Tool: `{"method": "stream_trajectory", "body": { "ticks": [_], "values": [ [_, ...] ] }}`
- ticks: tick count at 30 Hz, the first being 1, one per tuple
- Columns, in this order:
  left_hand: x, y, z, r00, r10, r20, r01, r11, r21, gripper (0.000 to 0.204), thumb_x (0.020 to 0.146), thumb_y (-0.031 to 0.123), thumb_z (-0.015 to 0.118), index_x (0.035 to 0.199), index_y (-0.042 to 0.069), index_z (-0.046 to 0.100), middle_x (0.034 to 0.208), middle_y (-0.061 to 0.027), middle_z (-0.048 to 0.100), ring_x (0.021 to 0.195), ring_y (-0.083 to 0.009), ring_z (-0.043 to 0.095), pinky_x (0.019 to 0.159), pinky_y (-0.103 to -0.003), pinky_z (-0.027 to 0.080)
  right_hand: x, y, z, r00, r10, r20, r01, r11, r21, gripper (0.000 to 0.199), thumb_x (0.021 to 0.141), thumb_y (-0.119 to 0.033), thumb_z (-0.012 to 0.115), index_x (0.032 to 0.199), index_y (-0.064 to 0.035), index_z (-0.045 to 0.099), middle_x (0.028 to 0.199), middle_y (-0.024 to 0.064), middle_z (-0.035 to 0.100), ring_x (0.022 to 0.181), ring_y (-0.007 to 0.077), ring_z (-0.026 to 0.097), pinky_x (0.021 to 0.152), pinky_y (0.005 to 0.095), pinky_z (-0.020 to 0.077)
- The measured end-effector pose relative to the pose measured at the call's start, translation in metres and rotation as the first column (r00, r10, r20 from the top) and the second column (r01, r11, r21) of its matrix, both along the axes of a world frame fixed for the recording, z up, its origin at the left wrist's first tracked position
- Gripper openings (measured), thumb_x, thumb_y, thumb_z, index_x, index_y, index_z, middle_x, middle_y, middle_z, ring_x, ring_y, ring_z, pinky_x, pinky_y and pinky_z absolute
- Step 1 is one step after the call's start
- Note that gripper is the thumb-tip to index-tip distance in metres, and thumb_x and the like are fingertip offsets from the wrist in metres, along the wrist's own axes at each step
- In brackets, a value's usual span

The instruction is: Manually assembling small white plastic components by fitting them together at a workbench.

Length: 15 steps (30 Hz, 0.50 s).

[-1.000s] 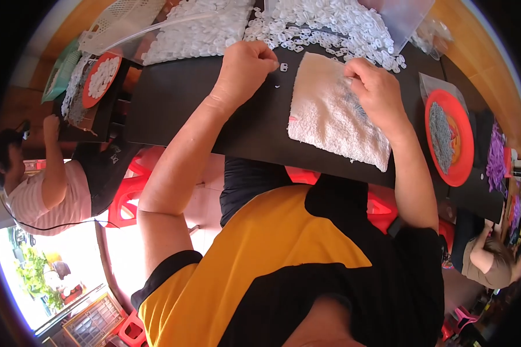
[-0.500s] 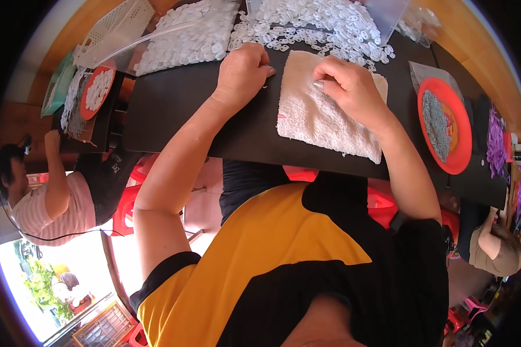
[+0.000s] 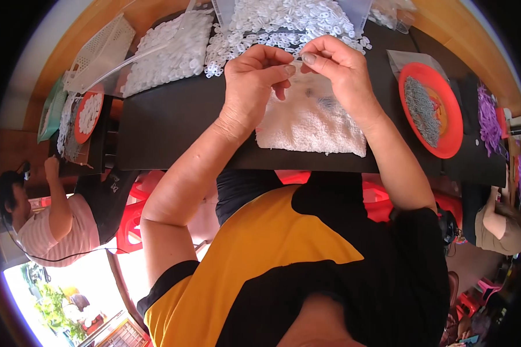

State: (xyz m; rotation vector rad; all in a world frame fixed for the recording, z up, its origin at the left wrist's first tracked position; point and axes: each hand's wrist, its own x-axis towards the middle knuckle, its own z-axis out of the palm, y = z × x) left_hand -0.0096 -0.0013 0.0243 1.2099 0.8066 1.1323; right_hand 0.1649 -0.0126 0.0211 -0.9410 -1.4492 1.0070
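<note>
My left hand (image 3: 255, 81) and my right hand (image 3: 336, 72) are raised together above a white towel (image 3: 312, 118) that lies on the black table (image 3: 173, 124). Their fingertips meet and pinch a small white ring-shaped part (image 3: 298, 59) between them. A little heap of thin grey metal pieces (image 3: 329, 104) lies on the towel under my right hand. Just beyond my hands spreads a big pile of white plastic rings (image 3: 283, 23).
A red plate (image 3: 448, 124) with grey metal pieces sits at the right, purple strips (image 3: 489, 118) beyond it. A second heap of white parts (image 3: 168, 52) and a white basket (image 3: 98, 52) lie far left. A person in a striped shirt (image 3: 46, 225) works at the left by another red plate (image 3: 90, 113).
Both hands have lifted off the table and towel and come together, fingertips now pinching a small white part between them. The view has shifted closer to the pile.
</note>
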Motion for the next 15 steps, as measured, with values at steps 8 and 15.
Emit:
{"method": "stream_trajectory", "body": {
  "ticks": [8, 15],
  "values": [
    [0.019, 0.001, -0.008, 0.986, 0.046, 0.158, -0.039, 0.998, -0.046, 0.011, 0.086, 0.001, 0.065, 0.095, -0.004, 0.062, 0.082, -0.0103, 0.066, 0.064, -0.0134, 0.060, 0.054, -0.025, 0.047, -0.002, -0.002, 0.002, 0.993, -0.021, -0.119, 0.016, 0.999, -0.048, 0.006, 0.091, -0.001, 0.057, 0.096, 0.0005, 0.061, 0.085, 0.0023, 0.063, 0.078, 0.0085, 0.060, 0.072, 0.0229, 0.0505],
    [0.023, -0.012, -0.009, 0.985, 0.111, 0.135, -0.099, 0.990, -0.097, 0.010, 0.087, 0.005, 0.066, 0.090, -0.004, 0.063, 0.079, -0.0073, 0.066, 0.061, -0.0100, 0.056, 0.050, -0.023, 0.044, -0.006, -0.002, -0.009, 0.993, -0.114, -0.038, 0.117, 0.991, 0.071, 0.005, 0.089, 0.002, 0.058, 0.093, 0.0010, 0.061, 0.085, 0.0019, 0.064, 0.079, 0.0069, 0.059, 0.072, 0.0214, 0.0489]
  ]
}}
